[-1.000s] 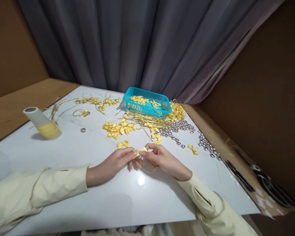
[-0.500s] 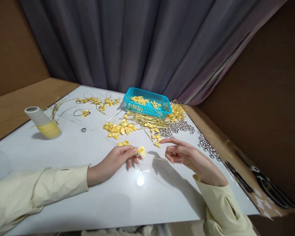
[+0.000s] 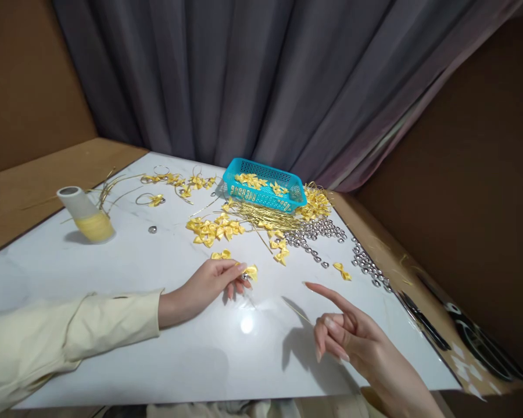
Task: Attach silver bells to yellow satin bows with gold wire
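Observation:
My left hand (image 3: 215, 284) is closed over the white table (image 3: 178, 354), pinching a yellow ribbon bow (image 3: 253, 272) with a silver bead (image 3: 245, 277) against it. Part of the bow is hidden behind the fingers. To its right, my right hand (image 3: 344, 328) has the index finger stretched out and the other fingers curled in. From those curled fingers a thin pale thread (image 3: 297, 310) runs toward the left hand; its middle stretch is too faint to follow. Another yellow bow (image 3: 220, 254) lies just beyond my left hand, and a lone one (image 3: 342, 271) lies beyond my right.
Farther back are a turquoise basket (image 3: 265, 200) holding bows, a heap of yellow bows (image 3: 215, 228), gold wire ties (image 3: 270, 217) and scattered silver beads (image 3: 318, 229). A spool of yellow thread (image 3: 93, 225) stands at left. Tweezers (image 3: 425, 322) and scissors (image 3: 483, 342) lie right.
My right hand has moved down toward me and to the right, uncovering the lone bow behind it. The left hand keeps its pinch on the bow and bead. The view has shifted slightly.

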The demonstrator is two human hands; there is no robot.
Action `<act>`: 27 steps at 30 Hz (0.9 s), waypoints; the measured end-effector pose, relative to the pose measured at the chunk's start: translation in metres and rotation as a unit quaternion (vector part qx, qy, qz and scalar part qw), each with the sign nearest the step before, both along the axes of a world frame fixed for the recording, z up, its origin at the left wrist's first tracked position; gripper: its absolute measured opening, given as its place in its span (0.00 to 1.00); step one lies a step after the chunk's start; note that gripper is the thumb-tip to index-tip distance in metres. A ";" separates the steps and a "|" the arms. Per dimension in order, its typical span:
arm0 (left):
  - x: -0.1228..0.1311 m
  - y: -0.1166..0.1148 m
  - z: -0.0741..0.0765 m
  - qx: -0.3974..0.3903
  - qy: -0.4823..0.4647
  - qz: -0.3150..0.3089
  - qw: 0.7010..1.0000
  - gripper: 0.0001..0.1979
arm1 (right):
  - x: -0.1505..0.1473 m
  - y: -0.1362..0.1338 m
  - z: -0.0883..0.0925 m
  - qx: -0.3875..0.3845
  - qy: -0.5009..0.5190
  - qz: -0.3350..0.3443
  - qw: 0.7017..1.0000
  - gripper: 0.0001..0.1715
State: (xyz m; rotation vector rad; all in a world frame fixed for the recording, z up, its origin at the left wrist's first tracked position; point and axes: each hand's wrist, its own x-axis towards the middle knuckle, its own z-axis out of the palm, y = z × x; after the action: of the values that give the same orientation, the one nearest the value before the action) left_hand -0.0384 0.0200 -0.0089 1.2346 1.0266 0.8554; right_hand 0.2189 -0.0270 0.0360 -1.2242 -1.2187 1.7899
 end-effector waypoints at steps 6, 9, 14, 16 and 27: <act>0.000 -0.001 0.002 0.016 0.020 -0.020 0.999 0.19 | 0.005 -0.010 0.007 -0.005 -0.015 -0.028 1.000 0.49; -0.001 -0.003 0.003 0.023 0.033 -0.037 0.999 0.19 | 0.008 -0.011 0.012 0.028 -0.033 -0.051 0.998 0.45; -0.001 -0.006 0.005 0.005 0.047 -0.066 0.997 0.20 | 0.008 -0.008 0.022 0.184 -0.130 -0.179 0.958 0.33; -0.002 -0.006 0.006 0.004 0.049 -0.077 0.996 0.20 | 0.005 -0.008 0.025 0.228 -0.165 -0.236 0.930 0.30; -0.001 -0.003 0.001 0.009 0.018 -0.077 0.997 0.20 | -0.017 -0.009 0.030 0.230 0.043 -0.165 0.958 0.10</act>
State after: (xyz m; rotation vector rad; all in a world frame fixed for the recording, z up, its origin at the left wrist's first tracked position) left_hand -0.0392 0.0165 -0.0081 1.3299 0.9407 0.7278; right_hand 0.2024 -0.0358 0.0661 -0.9958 -1.2093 1.2154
